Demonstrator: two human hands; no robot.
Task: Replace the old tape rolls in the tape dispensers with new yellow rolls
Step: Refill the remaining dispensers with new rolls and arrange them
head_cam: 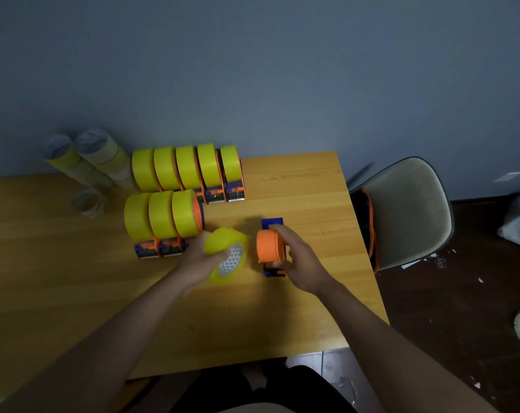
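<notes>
The left hand is gripping one yellow tape roll, fingers curled round its rim, holding it just above the wooden table. Just right of that roll, the right hand is grasping one empty orange-and-blue dispenser, whose bare orange hub is facing the roll with a small gap between them. Immediately left of the left hand, a near row of three loaded dispensers is standing side by side. Beyond it, a far row of five loaded dispensers is standing. Further left, two stacks of spare rolls are leaning, and one pale used roll is lying flat. Right of the right hand, one chair is standing beside the table.
</notes>
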